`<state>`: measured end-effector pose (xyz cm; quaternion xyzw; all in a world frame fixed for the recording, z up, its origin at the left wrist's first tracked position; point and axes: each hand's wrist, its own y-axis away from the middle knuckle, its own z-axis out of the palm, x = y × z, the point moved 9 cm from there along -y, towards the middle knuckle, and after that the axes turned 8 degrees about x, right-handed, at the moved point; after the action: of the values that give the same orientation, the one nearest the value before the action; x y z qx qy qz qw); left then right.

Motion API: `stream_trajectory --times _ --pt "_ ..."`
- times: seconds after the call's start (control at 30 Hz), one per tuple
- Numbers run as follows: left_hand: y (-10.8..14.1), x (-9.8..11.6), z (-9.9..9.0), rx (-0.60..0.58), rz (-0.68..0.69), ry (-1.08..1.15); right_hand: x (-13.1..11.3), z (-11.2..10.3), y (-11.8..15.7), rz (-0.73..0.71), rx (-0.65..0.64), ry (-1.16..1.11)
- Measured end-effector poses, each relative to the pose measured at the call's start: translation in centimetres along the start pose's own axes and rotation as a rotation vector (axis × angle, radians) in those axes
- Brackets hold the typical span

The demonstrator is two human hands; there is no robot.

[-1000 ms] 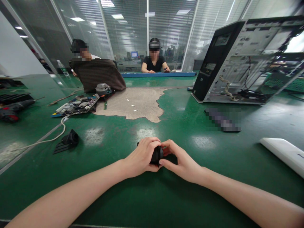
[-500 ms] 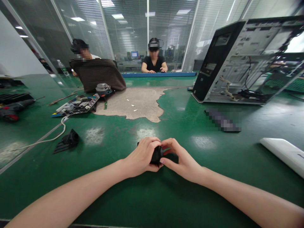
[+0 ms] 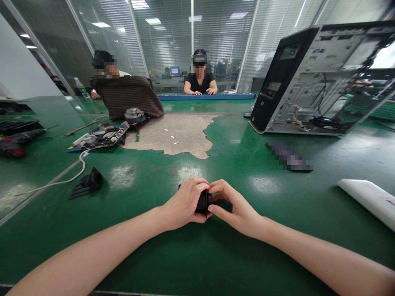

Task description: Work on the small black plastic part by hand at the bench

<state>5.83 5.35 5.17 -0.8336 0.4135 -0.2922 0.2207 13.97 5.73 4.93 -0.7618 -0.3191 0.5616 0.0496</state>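
Observation:
Near the middle of the green table, my left hand (image 3: 187, 202) is closed over a small black part (image 3: 203, 202) with a flat, raised rim at its right end. The palm and fingers hide most of this part, so its kind does not show. My right hand (image 3: 236, 207) pinches that rim from the right, thumb at the near side and fingertips at the far side. A gap shows between the curved right fingers and the thumb. To the left lies a black plastic piece (image 3: 89, 181) with a round opening and slats, apart from both hands.
An open computer tower (image 3: 296, 82) stands at the back right. A pixelated flat object (image 3: 290, 156) and a white slab (image 3: 367, 199) lie on the right. Left are a circuit board (image 3: 100, 135), a white cable (image 3: 75, 174) and a power drill (image 3: 20, 142). Two people sit across.
My hands and the black part stay almost in place; only the right fingertips shift very slightly at the rim. At the back left, a person's hand has risen a little.

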Motion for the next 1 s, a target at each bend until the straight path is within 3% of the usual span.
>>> stream_trajectory --times 0.17,0.4,0.73,1.0 --pt "0.0 -0.1 0.0 -0.010 -0.012 0.008 0.9 0.4 0.2 0.090 -0.041 0.030" --pt "-0.1 0.0 0.0 -0.029 -0.010 0.008 -0.7 -0.1 0.2 -0.060 -0.018 0.067" --pt "0.0 0.0 0.0 -0.002 -0.006 0.001 0.6 0.2 0.0 0.048 -0.024 0.021" --pt "0.0 -0.1 0.0 -0.028 -0.006 0.001 -0.5 0.0 0.1 -0.029 -0.024 0.049"
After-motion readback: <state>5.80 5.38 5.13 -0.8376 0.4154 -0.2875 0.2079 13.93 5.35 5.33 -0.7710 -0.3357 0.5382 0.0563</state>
